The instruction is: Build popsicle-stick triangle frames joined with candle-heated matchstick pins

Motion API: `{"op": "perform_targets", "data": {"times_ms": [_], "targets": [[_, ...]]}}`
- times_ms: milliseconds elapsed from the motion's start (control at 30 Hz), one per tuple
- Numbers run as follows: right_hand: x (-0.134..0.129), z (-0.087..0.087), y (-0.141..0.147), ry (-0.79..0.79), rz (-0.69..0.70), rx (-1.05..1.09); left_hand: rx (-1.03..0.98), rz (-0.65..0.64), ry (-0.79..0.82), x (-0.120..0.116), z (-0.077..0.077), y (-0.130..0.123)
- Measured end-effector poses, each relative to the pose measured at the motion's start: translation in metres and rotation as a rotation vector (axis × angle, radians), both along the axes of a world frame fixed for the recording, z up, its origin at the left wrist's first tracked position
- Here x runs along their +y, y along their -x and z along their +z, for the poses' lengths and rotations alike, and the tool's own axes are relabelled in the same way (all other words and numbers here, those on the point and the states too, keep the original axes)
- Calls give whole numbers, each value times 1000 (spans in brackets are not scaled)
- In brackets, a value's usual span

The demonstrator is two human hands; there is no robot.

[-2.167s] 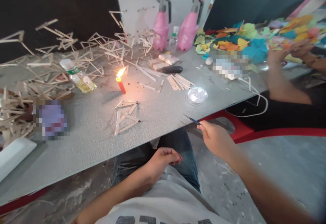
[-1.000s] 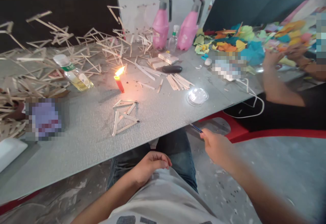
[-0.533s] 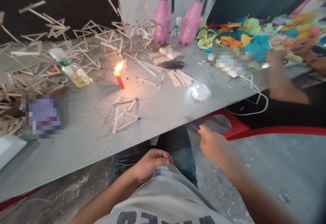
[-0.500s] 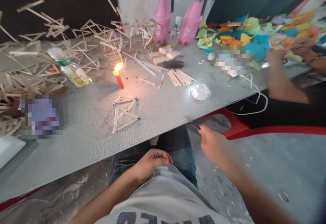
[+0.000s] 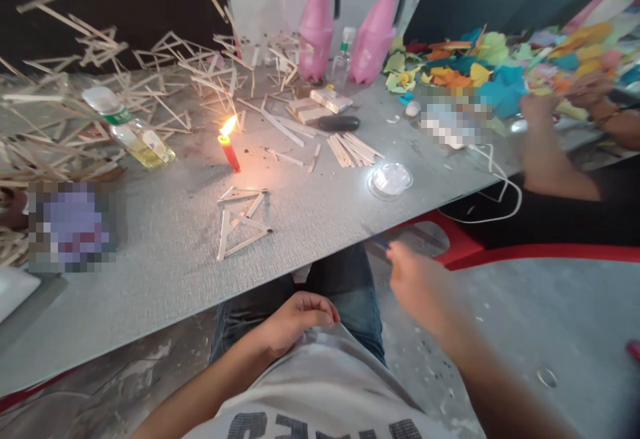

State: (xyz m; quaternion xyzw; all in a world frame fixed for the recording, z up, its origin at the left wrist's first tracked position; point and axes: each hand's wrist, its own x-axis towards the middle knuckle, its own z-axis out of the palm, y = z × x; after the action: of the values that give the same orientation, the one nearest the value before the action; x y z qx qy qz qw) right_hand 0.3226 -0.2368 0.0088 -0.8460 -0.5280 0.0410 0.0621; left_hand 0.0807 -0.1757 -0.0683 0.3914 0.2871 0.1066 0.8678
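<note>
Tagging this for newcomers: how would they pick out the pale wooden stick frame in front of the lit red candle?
Start at the grey textured table and find the lit red candle. The pale wooden stick frame lies between it and the table's front edge. Unlike the tangled wooden sticks farther back, it lies alone.

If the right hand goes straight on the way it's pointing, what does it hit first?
Most likely the table's near edge, just ahead of the right hand and its blurred blue tool; depth is unclear, so it may pass above the edge instead.
</note>
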Motion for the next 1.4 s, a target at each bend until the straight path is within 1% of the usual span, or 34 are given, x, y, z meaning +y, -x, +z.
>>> {"op": "perform_targets", "data": {"times_ms": [33,100,167,233,300,400,467,533,600,633,700,767,833,900,967,1033,1067,1100,1133,1167,1200,1233,1267,1333,1367,1400], "targets": [[1,-3,4,107,-12,-2,-3,-4,5,0,0,0],[1,-6,8,226,-35,-2,-12,-15,12,0,1,-1],[-1,-8,6,239,-46,5,-23,-19,14,0,1,-1],[-3,-9,0,212,-37,20,-30,-15,11,1,0,-2],[-6,-10,-8,123,-25,43,-34,-10,7,0,0,-1],[-7,-9,-18,-134,-31,103,-73,-20,2,0,4,4],[-4,-4,-20,-286,-34,139,-140,-23,-23,1,13,13],[2,1,-20,-378,-25,145,-209,3,-79,5,30,29],[14,3,-19,-434,28,130,-242,112,-99,14,53,52],[22,2,-18,-448,78,123,-278,200,-118,21,67,65],[43,-3,-16,-441,200,97,-348,458,-193,36,94,92],[68,-11,-13,-393,292,32,-373,779,-283,55,117,117],[94,-19,-11,-338,322,-50,-388,972,-393,75,133,136],[117,-26,-11,-306,318,-112,-294,1114,-450,97,141,147],[135,-30,-14,-296,323,-152,-210,1201,-477,120,142,151],[148,-32,-18,-291,346,-180,-153,1219,-481,144,135,148],[152,-32,-19,-297,353,-190,-121,1213,-509,156,130,144],[155,-32,-17,-313,359,-192,-75,1209,-586,168,123,141],[156,-31,-13,-344,365,-180,4,1194,-713,179,116,137],[156,-29,-6,-384,379,-151,99,1208,-877,190,107,133],[155,-26,4,-428,411,-95,136,1225,-940,199,98,130],[153,-23,17,-476,472,0,161,1225,-968,206,90,127],[151,-19,31,-470,572,108,187,1221,-990,211,81,125],[146,-11,61,-361,748,250,231,1187,-1018,214,68,122],[144,-7,75,-289,801,300,247,1159,-1027,213,63,121],[144,-5,87,-232,823,334,257,1123,-1034,211,60,120]]}}
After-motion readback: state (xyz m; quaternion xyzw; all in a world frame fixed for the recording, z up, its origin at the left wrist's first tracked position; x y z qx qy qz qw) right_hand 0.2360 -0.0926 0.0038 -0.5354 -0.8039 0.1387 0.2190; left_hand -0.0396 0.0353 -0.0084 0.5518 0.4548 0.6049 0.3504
